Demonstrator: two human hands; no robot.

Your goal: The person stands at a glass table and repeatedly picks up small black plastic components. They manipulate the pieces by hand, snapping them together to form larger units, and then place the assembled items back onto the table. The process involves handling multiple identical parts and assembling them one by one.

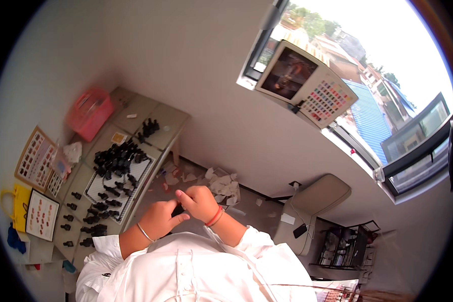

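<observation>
In front of my white shirt, my left hand (158, 220) and my right hand (201, 203) meet with curled fingers. Between them shows a bit of a small black bottle (178, 208), mostly covered by the fingers; its shape resembles the bottles on the table. My left thumb points toward the right wrist, and the right thumb lies over the top of the dark piece. To the left, many small black bottles (118, 160) lie heaped on the table, some on a white ridged tray (93, 187). Several more stand in a row along the table's left side.
A pink basket (89, 113), colour sample boards (36, 158) and a yellow bag (20, 206) edge the table (161, 121). Crumpled paper (224, 186) fills a bin on the floor. At right are a beige chair (319, 201) with a phone (300, 231), and a black cart (340, 246).
</observation>
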